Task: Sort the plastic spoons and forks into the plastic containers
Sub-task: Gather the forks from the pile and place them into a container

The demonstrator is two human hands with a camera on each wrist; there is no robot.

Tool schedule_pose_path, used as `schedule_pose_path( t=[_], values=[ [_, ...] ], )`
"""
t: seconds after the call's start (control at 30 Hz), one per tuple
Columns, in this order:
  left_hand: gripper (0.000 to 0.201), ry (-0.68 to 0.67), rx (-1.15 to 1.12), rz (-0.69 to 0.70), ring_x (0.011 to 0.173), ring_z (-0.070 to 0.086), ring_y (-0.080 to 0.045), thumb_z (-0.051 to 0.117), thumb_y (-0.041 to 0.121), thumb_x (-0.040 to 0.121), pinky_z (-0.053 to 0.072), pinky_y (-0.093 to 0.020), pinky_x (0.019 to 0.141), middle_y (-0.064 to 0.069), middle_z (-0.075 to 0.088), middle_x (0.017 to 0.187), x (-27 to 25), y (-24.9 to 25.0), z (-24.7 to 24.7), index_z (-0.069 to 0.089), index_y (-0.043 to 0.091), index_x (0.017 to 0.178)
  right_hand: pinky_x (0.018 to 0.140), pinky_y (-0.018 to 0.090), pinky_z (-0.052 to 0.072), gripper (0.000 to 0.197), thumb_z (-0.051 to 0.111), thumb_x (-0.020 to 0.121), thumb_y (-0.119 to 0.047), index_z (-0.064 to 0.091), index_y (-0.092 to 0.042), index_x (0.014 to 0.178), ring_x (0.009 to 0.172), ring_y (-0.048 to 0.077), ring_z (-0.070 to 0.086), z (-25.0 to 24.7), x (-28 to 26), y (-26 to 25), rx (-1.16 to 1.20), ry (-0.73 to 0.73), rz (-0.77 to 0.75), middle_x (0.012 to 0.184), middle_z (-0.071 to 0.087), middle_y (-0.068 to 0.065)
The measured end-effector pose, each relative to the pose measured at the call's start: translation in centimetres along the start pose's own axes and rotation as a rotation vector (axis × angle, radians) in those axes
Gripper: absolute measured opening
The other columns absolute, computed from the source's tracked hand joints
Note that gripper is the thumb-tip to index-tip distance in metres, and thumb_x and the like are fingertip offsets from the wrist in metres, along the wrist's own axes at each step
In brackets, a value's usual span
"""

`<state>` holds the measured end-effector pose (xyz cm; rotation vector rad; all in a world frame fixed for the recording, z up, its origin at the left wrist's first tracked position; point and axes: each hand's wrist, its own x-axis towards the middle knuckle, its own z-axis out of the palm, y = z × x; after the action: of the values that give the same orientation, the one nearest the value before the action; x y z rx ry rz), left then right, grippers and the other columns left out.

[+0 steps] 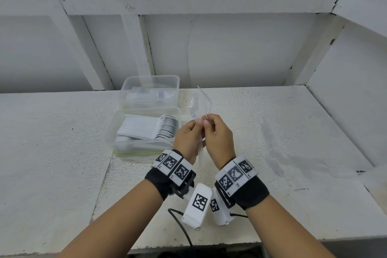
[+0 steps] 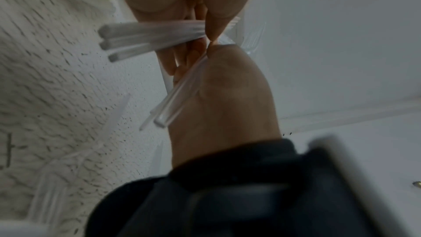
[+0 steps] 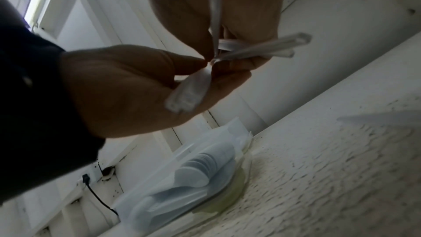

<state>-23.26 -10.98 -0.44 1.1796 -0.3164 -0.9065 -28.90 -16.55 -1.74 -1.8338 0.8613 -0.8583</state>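
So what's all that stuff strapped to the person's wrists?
Both forearms are bare. Each wrist wears a black wrap topped with a white band printed with square black-and-white coded markers. A small white box bearing a similar marker hangs under each wrist, each trailing a thin black cable.

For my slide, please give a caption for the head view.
Both hands, left and right, pinch clear cutlery beside two containers.

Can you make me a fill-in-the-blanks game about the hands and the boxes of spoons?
1. Both hands hold clear plastic cutlery ___ the table.
2. On the table stand ___ plastic boxes.
3. The nearer box holds a neat row of ___.
4. The boxes sit to the ___ of the left hand.

Missing words: above; two; spoons; left
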Motion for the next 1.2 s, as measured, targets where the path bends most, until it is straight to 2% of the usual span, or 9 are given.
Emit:
schedule_pose_path(
  t=[0.13,0.27,0.33,0.47,0.6,0.7,0.83,0.97,1.2],
  values=[
    [0.022,-0.015,-0.052,-0.006,0.062,0.065,-0.007,0.044,0.012,0.098,0.052,-0.016,0.057,-0.002,0.067,0.07,0.0,0.2,-0.3,0.062,0.005,0.087,0.074,0.007,0.037,0.023,0.048,0.096,-0.014,0.061,-0.005,0.111,0.092,0.01,0.05,0.4,0.1,0.0,-0.046,0.029,0.013,0.109,0.054,0.009],
    [0.024,-0.037,-0.061,-0.039,0.048,0.06,-0.004,0.041,0.008,0.098,0.047,-0.015,0.046,0.003,0.063,0.053,-0.1,0.5,-0.5,0.058,0.004,0.082,0.087,0.023,0.042,0.023,0.049,0.094,-0.013,0.064,-0.006,0.11,0.102,0.021,0.053,0.6,0.1,0.2,-0.105,0.013,0.003,0.11,0.059,0.011],
    [0.024,-0.03,-0.026,-0.047,0.047,0.059,-0.005,0.041,0.006,0.098,0.047,-0.015,0.045,0.003,0.062,0.05,-0.1,0.6,-0.7,0.057,0.003,0.08,0.081,0.014,0.039,0.023,0.05,0.094,-0.012,0.064,-0.006,0.111,0.095,0.013,0.052,0.5,0.1,0.2,-0.102,-0.001,-0.008,0.109,0.056,0.01],
    [0.019,0.045,0.031,-0.057,0.053,0.059,-0.009,0.043,0.006,0.097,0.049,-0.021,0.049,-0.005,0.059,0.065,0.5,0.3,-1.1,0.054,0.004,0.082,0.069,0.0,0.038,0.025,0.052,0.092,-0.007,0.064,-0.007,0.114,0.079,0.002,0.05,0.2,0.1,-0.1,-0.086,0.056,-0.086,0.098,0.055,0.006],
    [0.02,0.068,0.058,-0.09,0.047,0.045,-0.005,0.04,0.005,0.097,0.038,-0.017,0.045,-0.001,0.048,0.064,0.8,0.4,-1.3,0.053,0.01,0.083,0.063,0.0,0.038,0.019,0.056,0.09,-0.007,0.061,-0.009,0.108,0.068,-0.003,0.048,-0.4,0.6,-0.3,-0.004,0.107,-0.041,0.083,0.052,-0.007],
    [0.017,0.049,0.072,-0.091,0.051,0.044,-0.008,0.043,0.005,0.096,0.036,-0.016,0.043,-0.003,0.049,0.066,0.8,0.2,-1.2,0.054,0.008,0.083,0.064,0.001,0.038,0.011,0.059,0.088,-0.009,0.063,-0.01,0.098,0.071,-0.002,0.049,-0.3,0.6,-0.2,-0.04,0.065,-0.041,0.091,0.059,-0.001],
    [0.019,-0.004,0.035,-0.068,0.059,0.059,-0.012,0.045,0.009,0.098,0.047,-0.019,0.05,-0.005,0.064,0.068,0.6,0.0,-1.1,0.054,0.004,0.081,0.065,0.006,0.04,0.007,0.064,0.084,-0.01,0.066,-0.004,0.088,0.075,0.005,0.052,0.3,0.3,-0.1,-0.072,0.094,-0.043,0.094,0.061,0.008],
    [0.012,-0.035,-0.069,-0.079,0.063,0.067,-0.011,0.043,0.009,0.098,0.052,-0.022,0.053,-0.009,0.068,0.079,0.3,0.0,-1.2,0.052,0.001,0.095,0.063,0.0,0.038,0.015,0.063,0.086,-0.012,0.069,-0.005,0.098,0.069,-0.001,0.048,0.3,0.1,-0.3,-0.102,0.104,-0.029,0.097,0.059,0.007],
    [0.019,-0.065,-0.102,-0.126,0.051,0.062,-0.009,0.042,0.004,0.097,0.049,-0.019,0.046,-0.006,0.064,0.062,-0.1,0.5,-1.6,0.051,0.003,0.08,0.075,0.035,0.051,0.03,0.051,0.093,-0.036,0.068,-0.011,0.095,0.085,0.019,0.058,-0.5,-0.1,-1.1,-0.28,-0.088,0.083,0.1,0.048,0.001]
  ],
)
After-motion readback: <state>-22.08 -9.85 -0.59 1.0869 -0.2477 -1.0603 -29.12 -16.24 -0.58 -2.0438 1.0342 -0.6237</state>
